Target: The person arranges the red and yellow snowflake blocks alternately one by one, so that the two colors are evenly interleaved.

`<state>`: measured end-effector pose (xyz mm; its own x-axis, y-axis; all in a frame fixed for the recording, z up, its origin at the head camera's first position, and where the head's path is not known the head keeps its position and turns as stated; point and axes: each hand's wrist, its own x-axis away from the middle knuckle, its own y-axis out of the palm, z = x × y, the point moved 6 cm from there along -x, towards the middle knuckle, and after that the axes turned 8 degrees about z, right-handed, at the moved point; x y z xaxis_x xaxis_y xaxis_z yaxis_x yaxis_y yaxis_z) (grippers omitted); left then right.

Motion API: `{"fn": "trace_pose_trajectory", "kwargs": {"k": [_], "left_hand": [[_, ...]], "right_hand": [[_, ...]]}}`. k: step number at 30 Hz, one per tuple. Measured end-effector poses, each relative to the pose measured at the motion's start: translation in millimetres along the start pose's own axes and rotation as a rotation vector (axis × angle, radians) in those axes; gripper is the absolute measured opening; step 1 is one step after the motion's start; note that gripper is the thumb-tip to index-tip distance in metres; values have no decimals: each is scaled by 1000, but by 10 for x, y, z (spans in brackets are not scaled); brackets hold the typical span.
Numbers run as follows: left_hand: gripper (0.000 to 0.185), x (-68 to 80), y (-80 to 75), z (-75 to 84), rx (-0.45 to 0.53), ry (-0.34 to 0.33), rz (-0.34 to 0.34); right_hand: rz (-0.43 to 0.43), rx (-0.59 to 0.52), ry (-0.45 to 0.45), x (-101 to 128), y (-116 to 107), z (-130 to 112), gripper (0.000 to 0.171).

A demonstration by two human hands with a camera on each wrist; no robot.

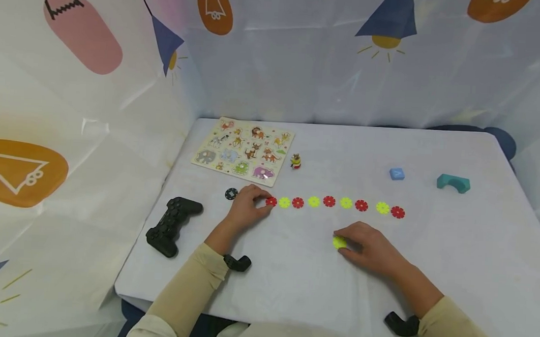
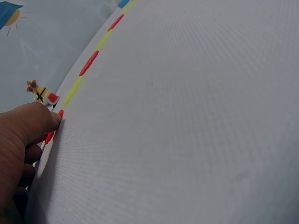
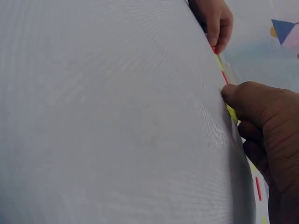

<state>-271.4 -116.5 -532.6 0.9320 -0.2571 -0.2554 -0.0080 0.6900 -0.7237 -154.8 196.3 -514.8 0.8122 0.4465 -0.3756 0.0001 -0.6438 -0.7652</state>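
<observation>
A red flower-shaped disc [image 1: 271, 201] lies flat at the nine o'clock end of a straight row of alternating red and yellow-green discs [image 1: 329, 201]. A single yellow-green disc [image 1: 339, 242] lies flat at six o'clock from the row's middle, well apart.

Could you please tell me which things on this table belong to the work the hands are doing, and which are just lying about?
In hand:
- row of red and yellow flower-shaped discs
- red disc at the row's end, touched by the left hand
- loose yellow disc, under the right hand

Lying about:
- black game controller
- animal puzzle board
- black disc
- small toy figure
- blue block
- teal arch block
</observation>
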Motion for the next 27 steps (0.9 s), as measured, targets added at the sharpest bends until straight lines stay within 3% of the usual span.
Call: {"fn": "trace_pose_trajectory", "kwargs": {"k": [3, 5, 11, 15, 19, 27], "left_hand": [[24, -3, 1, -6, 2, -4, 1], [25, -6, 3, -4, 5, -4, -1], [24, -9, 3, 8, 6, -4, -6], [23, -2, -10, 0, -4, -10, 0], [23, -4, -10, 1, -3, -5, 0], [24, -4, 4, -3, 4, -5, -8]], "right_hand": [[35, 21, -2, 8, -37, 12, 49], [59, 43, 56, 32, -120, 80, 51], [129, 133, 376, 173, -632, 569, 50], [133, 184, 529, 261, -863, 846, 48], [109, 220, 582, 337, -904, 1010, 49], [121, 243, 598, 394, -966, 1139, 52]]}}
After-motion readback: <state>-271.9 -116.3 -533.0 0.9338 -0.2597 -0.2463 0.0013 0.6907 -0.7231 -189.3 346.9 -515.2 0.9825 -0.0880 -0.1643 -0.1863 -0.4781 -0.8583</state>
